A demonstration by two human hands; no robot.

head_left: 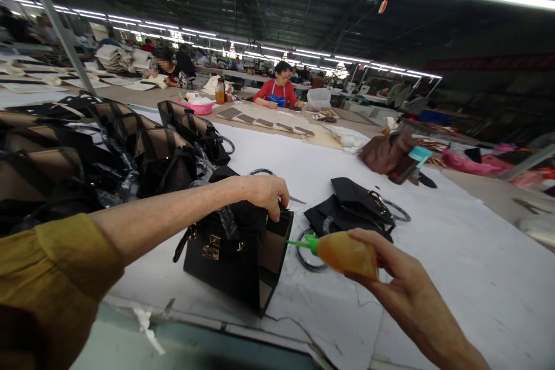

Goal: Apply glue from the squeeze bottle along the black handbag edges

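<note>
Handbag (225,260), black with a gold clasp on its front, stands upright near the front edge of the white table (455,277), its tan-lined open end turned to the right. The left hand (266,191) reaches across from the left and grips the bag's top rim, fingers curled over it and thumb tucked behind. The right hand (403,283) is closed round an orange squeeze bottle (347,253), thumb on top and fingers beneath, with the green nozzle (303,241) aimed at the open end and just short of it. Judging by this, the work is a fine application along that edge: it would go best with the left grip firm so the bag cannot tip, the nozzle tip brought to the seam before any squeeze, and light pressure so nothing runs onto the lining. Just behind the nozzle lies a dark strap loop (309,259), and beyond it 1 flat black bag (351,202); both sit close to the right wrist's path. A crowded row of finished black bags (160,156) hems in the left side. The table's front lip (243,329) is near the handbag's base, so there is little slack toward the body; bare cloth lies open to the right.
</note>
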